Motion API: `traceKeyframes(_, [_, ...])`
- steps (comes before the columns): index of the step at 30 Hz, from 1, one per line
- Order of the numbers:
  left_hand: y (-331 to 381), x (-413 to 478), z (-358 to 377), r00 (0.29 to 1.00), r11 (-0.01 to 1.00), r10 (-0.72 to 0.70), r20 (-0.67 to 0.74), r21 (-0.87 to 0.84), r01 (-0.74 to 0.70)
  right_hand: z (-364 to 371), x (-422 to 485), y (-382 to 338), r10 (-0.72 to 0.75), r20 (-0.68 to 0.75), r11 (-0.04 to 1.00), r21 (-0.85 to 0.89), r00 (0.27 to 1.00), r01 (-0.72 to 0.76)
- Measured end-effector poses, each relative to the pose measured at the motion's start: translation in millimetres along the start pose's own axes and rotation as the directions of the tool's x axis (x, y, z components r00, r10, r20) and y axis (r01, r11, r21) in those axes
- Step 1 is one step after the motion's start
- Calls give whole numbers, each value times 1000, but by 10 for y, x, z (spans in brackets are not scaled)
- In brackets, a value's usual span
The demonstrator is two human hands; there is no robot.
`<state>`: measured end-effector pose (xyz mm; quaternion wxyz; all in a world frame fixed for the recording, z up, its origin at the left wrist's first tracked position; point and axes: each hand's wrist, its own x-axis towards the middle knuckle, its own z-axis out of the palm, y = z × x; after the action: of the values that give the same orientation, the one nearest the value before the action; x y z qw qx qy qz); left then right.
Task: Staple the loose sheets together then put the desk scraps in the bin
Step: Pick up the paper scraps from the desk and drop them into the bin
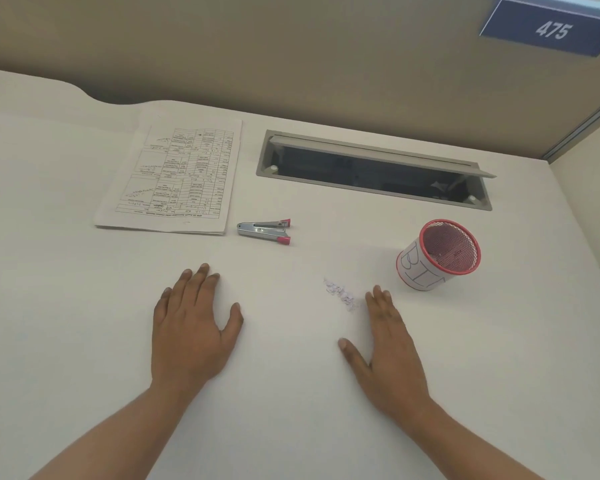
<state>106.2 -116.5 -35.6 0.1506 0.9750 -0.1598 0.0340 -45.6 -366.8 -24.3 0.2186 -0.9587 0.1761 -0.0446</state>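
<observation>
Left hand (pixel 193 327) flat on desk (pixel 66 306), palm down, fingers spread, holding nothing. Right hand (pixel 390 344) also flat, palm down, fingers together and thumb splayed out, empty. Both forearms bare, entering from bottom edge.

Scraps (pixel 341 294): small pile of tiny white paper bits on desk, just beside right fingertips on their left, not clearly touching. Between the two hands but closer to right.

Bin (pixel 439 259): red mesh cup, white paper wrap lettered "BIN", standing upright right of scraps, just beyond right hand. Contents hard to tell through mesh.

Stapler (pixel 264 231): small, chrome with pink ends, lying on desk beyond left hand, mouth gaping toward right. Apart from both hands.

Sheets (pixel 174 176): stack of printed forms with handwriting, left of stapler, near corner just beside it, text upside down from this view. Edges roughly aligned; sheet count unclear.

Cable hatch (pixel 374 171): grey recessed slot, lid up, far right of sheets.

Beige partition (pixel 257 46) behind desk. Blue sign (pixel 551 29) reading "475" top right.
</observation>
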Motion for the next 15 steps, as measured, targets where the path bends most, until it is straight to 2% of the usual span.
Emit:
traceKeyframes(6, [-9,-6,5,1000,1000,-5,16,5,5,87,133,-125,67,21,989,-135,998,-63])
traceKeyframes(15, [3,-7,2,1000,1000,-18,20,-4,18,196,823,-438,-77,94,986,-138,993,90])
